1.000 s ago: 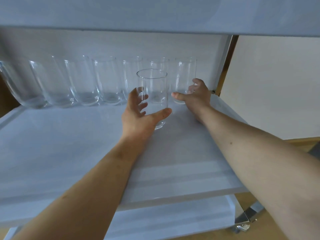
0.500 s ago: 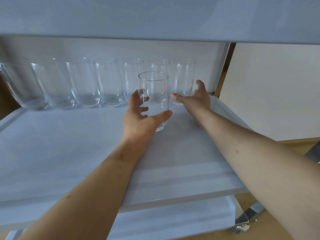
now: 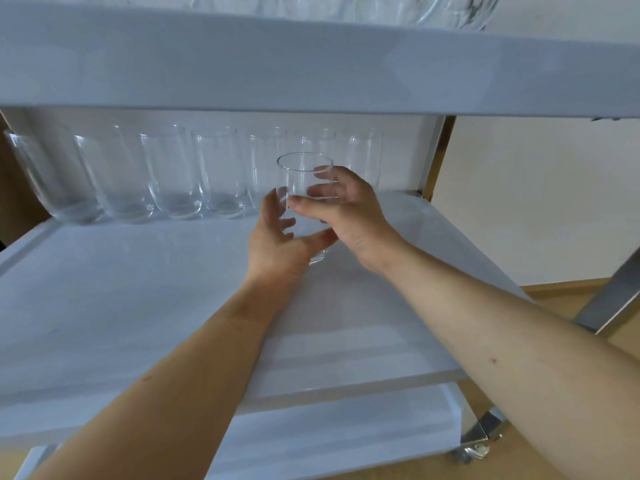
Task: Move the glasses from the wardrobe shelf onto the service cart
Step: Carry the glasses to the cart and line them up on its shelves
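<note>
While both hands, left hand (image 3: 277,242) & right hand (image 3: 349,216), clasp the glass (image 3: 304,188), set it down gently, clear of the back row (image 3: 173,174).

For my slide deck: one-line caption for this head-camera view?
Both hands, left and right, grip one glass before a row of glasses on the white shelf.

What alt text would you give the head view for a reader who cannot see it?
Both hands, left hand and right hand, grip one clear glass over the cart's white middle shelf. A row of empty glasses stands along the shelf's back edge.
</note>
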`<state>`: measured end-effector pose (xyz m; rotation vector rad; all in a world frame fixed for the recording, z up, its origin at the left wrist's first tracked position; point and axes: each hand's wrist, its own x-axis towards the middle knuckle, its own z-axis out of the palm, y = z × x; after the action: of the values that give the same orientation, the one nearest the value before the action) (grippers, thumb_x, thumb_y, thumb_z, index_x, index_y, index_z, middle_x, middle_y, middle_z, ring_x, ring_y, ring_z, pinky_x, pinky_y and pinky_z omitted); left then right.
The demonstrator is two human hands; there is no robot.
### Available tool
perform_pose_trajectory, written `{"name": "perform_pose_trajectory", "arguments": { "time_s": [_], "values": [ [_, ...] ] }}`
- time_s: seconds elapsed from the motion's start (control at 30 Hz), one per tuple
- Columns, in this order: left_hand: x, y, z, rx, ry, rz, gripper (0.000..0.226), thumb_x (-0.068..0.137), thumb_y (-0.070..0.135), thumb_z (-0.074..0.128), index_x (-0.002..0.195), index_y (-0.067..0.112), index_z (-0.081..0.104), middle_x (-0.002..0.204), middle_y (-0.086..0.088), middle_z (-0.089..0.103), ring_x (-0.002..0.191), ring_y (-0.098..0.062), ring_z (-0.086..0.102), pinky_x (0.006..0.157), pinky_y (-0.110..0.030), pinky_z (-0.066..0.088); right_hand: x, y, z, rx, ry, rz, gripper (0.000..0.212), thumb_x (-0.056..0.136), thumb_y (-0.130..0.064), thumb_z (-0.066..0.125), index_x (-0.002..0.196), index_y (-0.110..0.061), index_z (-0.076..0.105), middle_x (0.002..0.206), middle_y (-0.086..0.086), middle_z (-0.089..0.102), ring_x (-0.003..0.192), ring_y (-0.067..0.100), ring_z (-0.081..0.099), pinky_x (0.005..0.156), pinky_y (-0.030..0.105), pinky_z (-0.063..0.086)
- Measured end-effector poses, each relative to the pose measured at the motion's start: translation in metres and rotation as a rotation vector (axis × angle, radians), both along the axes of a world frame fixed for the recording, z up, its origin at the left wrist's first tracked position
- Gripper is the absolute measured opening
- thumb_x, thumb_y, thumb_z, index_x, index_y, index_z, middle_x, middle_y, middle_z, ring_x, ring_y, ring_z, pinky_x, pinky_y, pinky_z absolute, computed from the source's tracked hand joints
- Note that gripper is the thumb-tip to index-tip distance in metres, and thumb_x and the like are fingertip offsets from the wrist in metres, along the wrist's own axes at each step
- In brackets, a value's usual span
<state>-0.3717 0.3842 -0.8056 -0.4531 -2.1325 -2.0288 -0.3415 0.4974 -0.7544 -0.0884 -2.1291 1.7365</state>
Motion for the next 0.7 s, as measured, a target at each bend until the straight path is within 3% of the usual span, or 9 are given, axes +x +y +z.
{"name": "perform_pose_trajectory", "arguments": {
  "time_s": [0.1, 0.2, 0.27, 0.43, 0.57, 0.7],
  "values": [
    [0.001, 0.0, 0.0, -0.025, -0.024, -0.016, 0.112, 0.042, 0.053, 0.09, 0.142, 0.032, 0.044, 0.129, 0.02, 0.056, 0.111, 0.01, 0.056, 0.097, -0.025, 0.052, 0.001, 0.006, 0.0, -0.04, 0.026, -0.054, 0.066, 0.059, -0.04, 0.095, 0.116, -0.024, 0.066, 0.106, 0.001, 0.074, 0.098, 0.013, 0.073, 0.081, 0.034, 0.055],
    [0.003, 0.0, -0.001, -0.086, -0.022, -0.031, 0.11, 0.045, 0.045, 0.092, 0.143, 0.034, 0.044, 0.13, 0.016, 0.058, 0.123, -0.004, 0.055, 0.105, -0.032, 0.048, 0.001, 0.02, -0.002, -0.067, 0.055, -0.164, 0.071, 0.059, -0.041, 0.096, 0.119, -0.02, 0.065, 0.105, 0.003, 0.075, 0.096, 0.013, 0.073, 0.086, 0.039, 0.058],
    [0.005, 0.0, -0.001, -0.174, 0.018, -0.026, 0.097, 0.051, 0.048, 0.09, 0.139, 0.035, 0.05, 0.129, 0.016, 0.058, 0.123, -0.007, 0.053, 0.105, -0.031, 0.045, 0.002, 0.034, -0.002, -0.061, 0.056, -0.228, 0.074, 0.057, -0.044, 0.096, 0.12, -0.02, 0.064, 0.106, 0.003, 0.075, 0.097, 0.013, 0.073, 0.091, 0.041, 0.057],
    [0.006, 0.003, 0.001, -0.404, 0.106, -0.068, 0.056, 0.075, 0.043, 0.086, 0.126, 0.034, 0.065, 0.131, 0.014, 0.06, 0.123, -0.009, 0.052, 0.1, -0.023, 0.041, 0.005, 0.08, 0.0, -0.047, 0.058, -0.387, 0.079, 0.054, -0.049, 0.096, 0.121, -0.023, 0.064, 0.107, 0.0, 0.073, 0.097, 0.009, 0.071, 0.088, 0.036, 0.058],
    [0.006, 0.006, 0.002, -0.585, 0.175, -0.117, 0.046, 0.081, 0.044, 0.08, 0.123, 0.033, 0.068, 0.135, 0.009, 0.06, 0.131, -0.012, 0.047, 0.1, -0.021, 0.035, 0.0, 0.112, 0.003, -0.041, 0.068, -0.528, 0.083, 0.047, -0.055, 0.094, 0.118, -0.023, 0.066, 0.104, -0.003, 0.071, 0.097, 0.011, 0.071, 0.098, 0.04, 0.056],
    [0.007, 0.008, 0.001, -0.721, 0.226, -0.132, 0.038, 0.085, 0.042, 0.076, 0.122, 0.032, 0.069, 0.135, 0.01, 0.06, 0.13, -0.013, 0.046, 0.094, -0.016, 0.03, -0.013, 0.133, 0.005, -0.063, 0.055, -0.573, 0.074, 0.05, -0.05, 0.095, 0.112, -0.022, 0.066, 0.106, 0.0, 0.07, 0.094, 0.016, 0.072, 0.088, 0.04, 0.06]
  ]
}}
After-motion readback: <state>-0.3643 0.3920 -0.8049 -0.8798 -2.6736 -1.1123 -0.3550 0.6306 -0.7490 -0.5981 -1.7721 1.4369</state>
